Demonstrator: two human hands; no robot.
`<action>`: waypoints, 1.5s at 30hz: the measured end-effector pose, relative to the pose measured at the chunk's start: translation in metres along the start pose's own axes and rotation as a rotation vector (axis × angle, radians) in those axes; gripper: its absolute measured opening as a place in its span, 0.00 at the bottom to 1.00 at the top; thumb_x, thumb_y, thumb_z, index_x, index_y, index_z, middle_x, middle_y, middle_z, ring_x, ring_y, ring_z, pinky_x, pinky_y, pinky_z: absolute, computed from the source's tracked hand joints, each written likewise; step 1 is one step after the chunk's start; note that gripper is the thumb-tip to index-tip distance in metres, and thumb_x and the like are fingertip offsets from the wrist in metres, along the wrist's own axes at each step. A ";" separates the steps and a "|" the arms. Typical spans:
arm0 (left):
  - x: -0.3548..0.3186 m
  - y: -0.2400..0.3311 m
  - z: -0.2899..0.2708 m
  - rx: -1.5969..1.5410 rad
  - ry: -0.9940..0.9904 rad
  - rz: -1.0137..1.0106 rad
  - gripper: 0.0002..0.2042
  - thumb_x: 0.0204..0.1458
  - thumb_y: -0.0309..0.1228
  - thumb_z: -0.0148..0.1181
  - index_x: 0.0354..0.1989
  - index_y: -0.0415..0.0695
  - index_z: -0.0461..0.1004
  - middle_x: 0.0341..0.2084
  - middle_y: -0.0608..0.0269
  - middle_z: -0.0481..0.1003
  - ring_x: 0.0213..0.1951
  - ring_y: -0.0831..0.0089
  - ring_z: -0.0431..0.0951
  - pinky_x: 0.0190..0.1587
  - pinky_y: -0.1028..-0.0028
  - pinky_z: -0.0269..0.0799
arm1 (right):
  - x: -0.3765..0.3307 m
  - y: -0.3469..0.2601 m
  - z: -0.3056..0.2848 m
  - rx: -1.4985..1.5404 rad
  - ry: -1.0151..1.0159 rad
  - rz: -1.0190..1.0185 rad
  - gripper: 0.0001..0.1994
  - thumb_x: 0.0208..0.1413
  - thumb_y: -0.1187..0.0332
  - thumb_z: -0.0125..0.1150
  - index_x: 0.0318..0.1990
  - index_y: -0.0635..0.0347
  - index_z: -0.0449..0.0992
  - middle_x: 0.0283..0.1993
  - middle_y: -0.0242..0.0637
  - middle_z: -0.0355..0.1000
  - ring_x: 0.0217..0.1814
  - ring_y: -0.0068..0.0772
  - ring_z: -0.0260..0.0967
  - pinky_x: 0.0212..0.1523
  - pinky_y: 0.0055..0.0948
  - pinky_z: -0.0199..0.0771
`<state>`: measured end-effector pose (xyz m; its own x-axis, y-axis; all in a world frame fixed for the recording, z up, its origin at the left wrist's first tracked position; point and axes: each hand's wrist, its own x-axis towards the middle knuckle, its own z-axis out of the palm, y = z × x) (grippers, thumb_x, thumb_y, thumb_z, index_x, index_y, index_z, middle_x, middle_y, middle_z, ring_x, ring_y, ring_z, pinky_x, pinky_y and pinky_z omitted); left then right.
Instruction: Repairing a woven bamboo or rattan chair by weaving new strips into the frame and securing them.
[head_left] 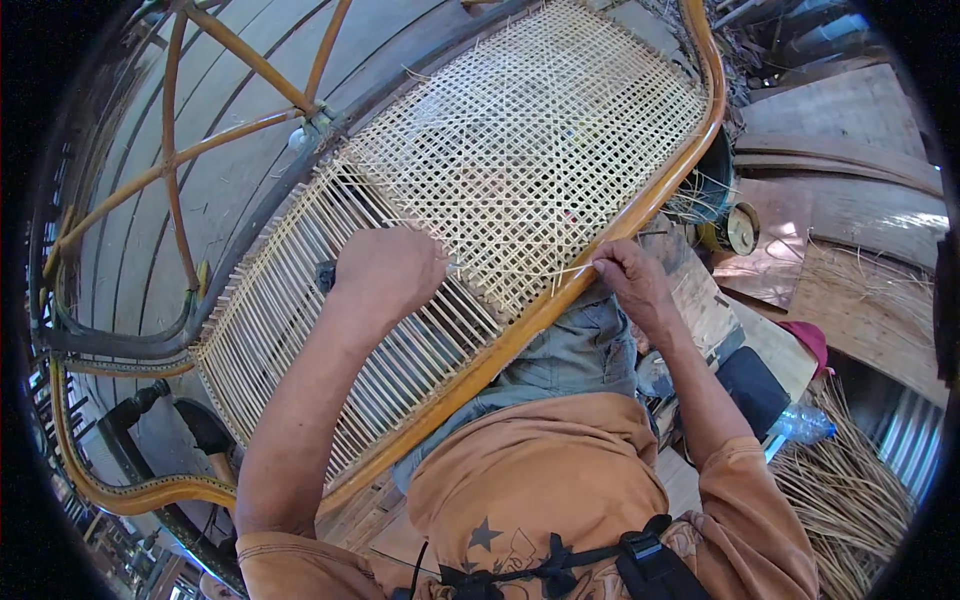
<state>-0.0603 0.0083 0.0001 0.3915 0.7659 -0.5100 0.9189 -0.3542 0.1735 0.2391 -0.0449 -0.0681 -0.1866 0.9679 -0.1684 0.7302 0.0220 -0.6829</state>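
Observation:
A curved frame with a glossy orange-brown wooden rail [470, 372] lies across my lap. Pale cane webbing [520, 130] in a dense open mesh fills its far right part. Toward the left, only parallel cane strands [290, 285] span the frame, with gaps between them. My left hand [390, 272] is closed in a fist above the border of the two parts, around a tool with a dark end [325, 277]; most of the tool is hidden. Near the rail, my right hand [625, 280] pinches a thin cane strand [545, 273], which stretches level toward my left fist.
A bent pole frame [170, 160] stands at the upper left. On the right are wooden boards [850, 200], an open tin can [741, 228], a clear plastic bottle [803, 424] and a heap of long cane strips [835, 490]. A dark red cloth [806, 343] lies beside them.

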 end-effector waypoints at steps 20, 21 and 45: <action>0.056 0.084 0.048 -0.809 -0.080 0.040 0.13 0.51 0.36 0.48 0.34 0.39 0.73 0.26 0.46 0.75 0.30 0.51 0.75 0.37 0.59 0.70 | -0.009 -0.015 0.047 -0.175 0.300 -0.163 0.04 0.47 0.71 0.57 0.33 0.55 0.71 0.29 0.40 0.65 0.35 0.44 0.65 0.35 0.38 0.68; 0.059 0.084 0.054 -0.845 -0.099 0.104 0.13 0.50 0.36 0.49 0.35 0.39 0.74 0.25 0.47 0.75 0.29 0.53 0.76 0.36 0.61 0.70 | -0.009 -0.015 0.048 -0.173 0.301 -0.163 0.04 0.47 0.71 0.57 0.33 0.55 0.71 0.29 0.40 0.65 0.35 0.44 0.65 0.35 0.38 0.68; 0.062 0.070 0.062 -1.471 -0.317 -0.115 0.09 0.51 0.30 0.57 0.33 0.36 0.74 0.19 0.65 0.73 0.17 0.81 0.68 0.19 0.82 0.64 | 0.018 -0.008 0.037 -0.179 0.265 -0.374 0.05 0.46 0.70 0.57 0.32 0.58 0.71 0.34 0.40 0.69 0.38 0.46 0.67 0.38 0.42 0.67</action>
<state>0.0258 -0.0025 -0.0720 0.4665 0.5392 -0.7012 0.2454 0.6827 0.6883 0.2054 -0.0366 -0.0920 -0.3011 0.9153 0.2673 0.7508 0.4004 -0.5253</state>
